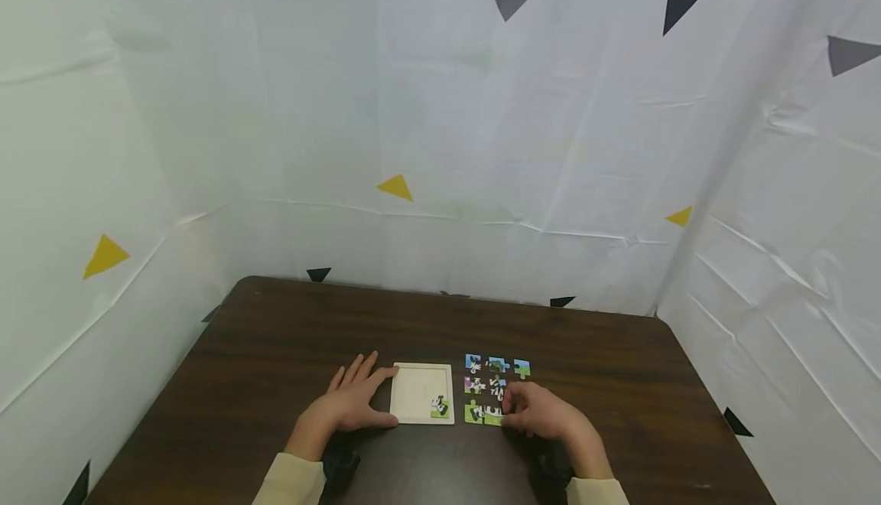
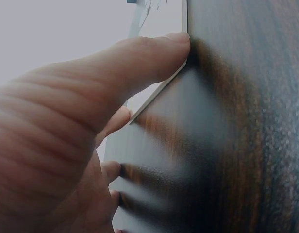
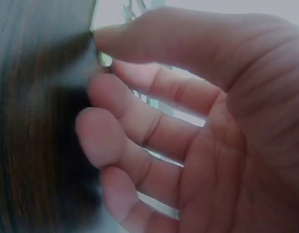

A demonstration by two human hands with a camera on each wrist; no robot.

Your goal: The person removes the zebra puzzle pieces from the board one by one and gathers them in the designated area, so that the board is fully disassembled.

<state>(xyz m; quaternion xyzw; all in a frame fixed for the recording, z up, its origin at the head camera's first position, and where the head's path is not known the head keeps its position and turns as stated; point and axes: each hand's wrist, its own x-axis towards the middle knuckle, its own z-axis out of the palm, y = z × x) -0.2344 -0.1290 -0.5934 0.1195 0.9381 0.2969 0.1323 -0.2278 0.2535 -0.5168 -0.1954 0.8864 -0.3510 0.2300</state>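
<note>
A square wooden puzzle board with a raised rim lies on the table. One panda-patterned puzzle piece sits in its lower right corner. My left hand is spread at the board's left side, thumb and forefinger touching its left corners; the left wrist view shows the thumb on the edge. To the right of the board lie several puzzle pieces in rough rows. At their lower right, my right hand pinches a puzzle piece, mostly hidden, between thumb and forefinger; its other fingers are curled.
The dark wood-grain table has rounded far corners. White sheeting with black, grey and yellow triangles hangs behind it and at both sides. A blue and green puzzle piece lies at the upper right of the rows.
</note>
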